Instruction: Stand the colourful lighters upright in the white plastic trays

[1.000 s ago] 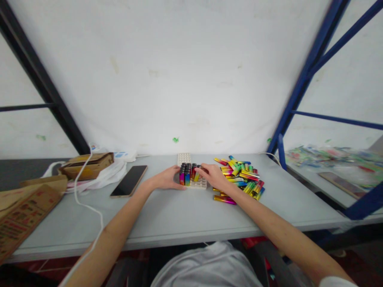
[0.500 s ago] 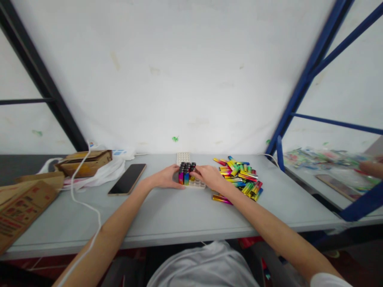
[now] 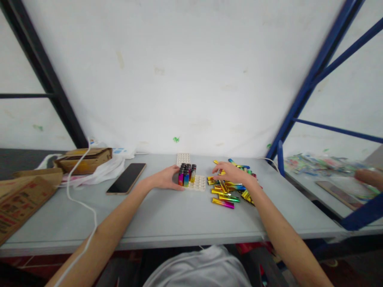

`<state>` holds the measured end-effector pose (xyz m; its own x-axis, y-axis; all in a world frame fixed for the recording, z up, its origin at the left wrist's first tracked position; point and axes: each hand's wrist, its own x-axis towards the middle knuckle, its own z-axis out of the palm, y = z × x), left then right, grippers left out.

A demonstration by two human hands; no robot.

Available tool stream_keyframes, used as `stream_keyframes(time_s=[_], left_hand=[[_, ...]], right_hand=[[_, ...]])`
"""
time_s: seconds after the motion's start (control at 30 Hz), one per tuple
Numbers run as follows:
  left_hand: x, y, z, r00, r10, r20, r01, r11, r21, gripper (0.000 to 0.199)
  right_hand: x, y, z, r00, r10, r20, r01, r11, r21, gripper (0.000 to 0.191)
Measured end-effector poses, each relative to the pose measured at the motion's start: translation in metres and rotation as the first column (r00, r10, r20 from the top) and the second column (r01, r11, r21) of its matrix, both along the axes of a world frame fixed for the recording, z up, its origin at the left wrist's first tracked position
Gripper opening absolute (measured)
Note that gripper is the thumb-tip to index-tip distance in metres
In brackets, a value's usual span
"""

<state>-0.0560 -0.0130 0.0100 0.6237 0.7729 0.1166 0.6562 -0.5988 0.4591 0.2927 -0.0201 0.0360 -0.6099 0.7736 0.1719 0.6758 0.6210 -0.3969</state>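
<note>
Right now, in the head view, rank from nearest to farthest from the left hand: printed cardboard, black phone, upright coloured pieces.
1. Upright coloured pieces, just right of the left hand.
2. Black phone, left of it.
3. Printed cardboard, far left.

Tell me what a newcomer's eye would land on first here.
The loose pile of shiny, multicoloured tubes would probably catch the eye first, lying on the table right of centre, with the right hand over it. Next comes the tight cluster of upright, black-topped tubes in the middle, on the white tray, with the left hand curved beside it. The dark phone lies further left.
</note>
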Motion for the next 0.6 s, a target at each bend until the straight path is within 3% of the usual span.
stream_keyframes(time_s=[0.13, 0.6], left_hand=[[0.001, -0.003, 0.002, 1.000, 0.004, 0.004, -0.004, 1.000, 0.019, 0.075], [0.004, -0.006, 0.004, 0.999, 0.039, -0.009, -0.039, 0.996, 0.075, 0.067]], right_hand=[[-0.002, 0.005, -0.009, 0.996, 0.068, 0.059, -0.064, 0.996, -0.058, 0.017], [-0.001, 0.020, -0.027, 0.999, -0.049, 0.002, 0.049, 0.999, -0.012, 0.018]])
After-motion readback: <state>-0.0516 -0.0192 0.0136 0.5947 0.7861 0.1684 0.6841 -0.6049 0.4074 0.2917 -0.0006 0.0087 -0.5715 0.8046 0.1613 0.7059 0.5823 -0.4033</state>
